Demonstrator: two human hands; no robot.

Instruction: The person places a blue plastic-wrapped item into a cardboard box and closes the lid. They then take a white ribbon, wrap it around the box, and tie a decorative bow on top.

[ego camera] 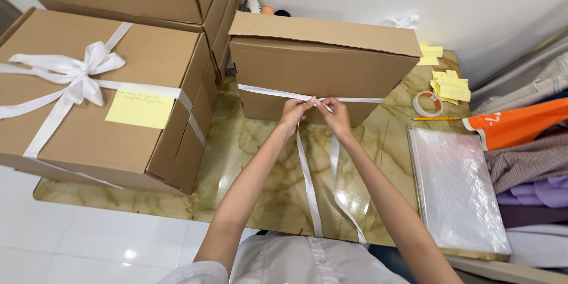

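Hands met at the front of a plain brown corrugated cardboard box (322, 65) on the glossy marbled tabletop (248, 154): left hand (294, 111) and right hand (337, 115) each pinched the flat white satin ribbon (309, 183), its two tails hanging. Three more boxes stood alongside.

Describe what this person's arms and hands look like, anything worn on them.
Both forearms are bare down to the left hand and right hand. No watch, ring, glove or bracelet shows. Short white sleeves appear only at the bottom edge, part of a white buttoned shirt.
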